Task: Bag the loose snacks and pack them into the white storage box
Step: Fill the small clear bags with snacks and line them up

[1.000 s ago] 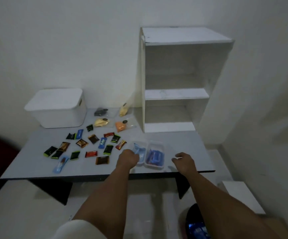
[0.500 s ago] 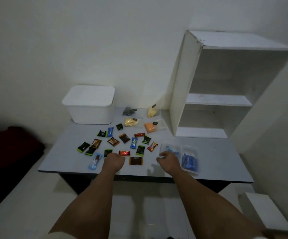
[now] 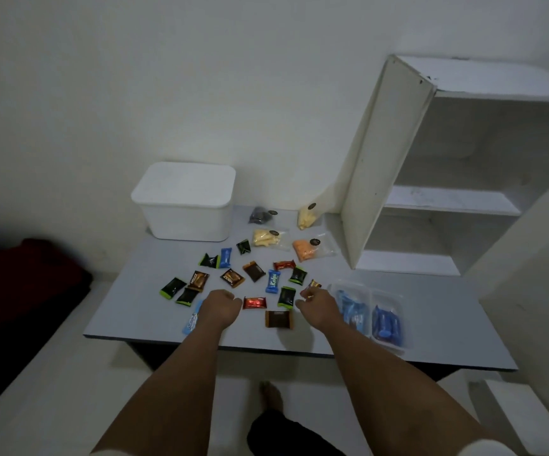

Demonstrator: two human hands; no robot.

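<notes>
Snacks (image 3: 254,271) loose just beyond both hands' curled, seemingly empty fingers (image 3: 302,293).

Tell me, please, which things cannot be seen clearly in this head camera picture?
- Inside of the white storage box: hidden by its closed lid.
- Light blue snack bar: its far end is covered by the left hand.
- Whether the right hand holds anything: fingers curl away from the camera.
- White shelf unit: cut off by the right edge.
- Most wrapper print: too small.

The blue snack wrapper (image 3: 273,281) reads "Kalpa"; the other wrappers' print is too blurred to read.
</notes>
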